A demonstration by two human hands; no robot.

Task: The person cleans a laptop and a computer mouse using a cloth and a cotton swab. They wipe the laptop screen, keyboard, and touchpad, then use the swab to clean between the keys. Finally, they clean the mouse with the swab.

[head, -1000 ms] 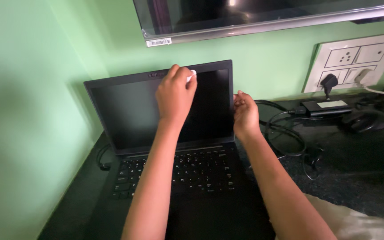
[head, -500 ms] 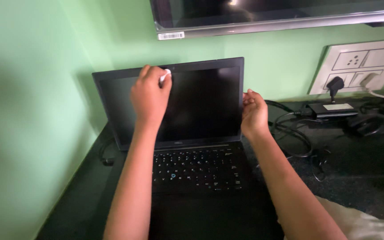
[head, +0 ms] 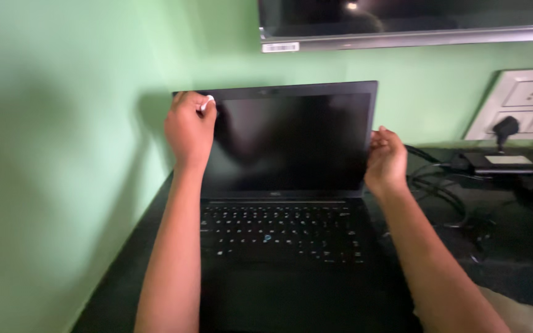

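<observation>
- I see an open black laptop [head: 291, 203] on a dark countertop [head: 124, 290], pushed close to the corner of a green wall [head: 63, 123]. Its screen [head: 291, 142] stands upright, dark and unlit, with faint smeared patches near the upper left.
- My left hand [head: 189, 126] is raised to the screen's top-left corner. Its fingers are curled tight around a small white wad [head: 206, 103], cloth or tissue, I cannot tell which. Only a sliver of the wad shows above the knuckles, pressed against the screen at the bezel.
- My right hand [head: 387, 161] grips the right edge of the lid, about halfway up. The fingers wrap behind the edge and the thumb lies in front, so the hand is closed on the lid.
- Both forearms reach in from the bottom of the view, one on each side of the keyboard [head: 282, 231], which lies uncovered between them.
- To the right of the laptop, a tangle of black cables [head: 442, 197] lies on the countertop, near my right wrist but apart from it.
- Further right, a black power brick [head: 501, 161] with a pale label rests by the wall.
- Above it, a white socket panel [head: 525, 105] is set in the wall, with a black plug [head: 504, 128] pushed in.
- Along the top, the lower edge of a wall-mounted display [head: 402, 21] overhangs the laptop.
- A bit of pale fabric [head: 525, 314] shows at the lower right corner.
</observation>
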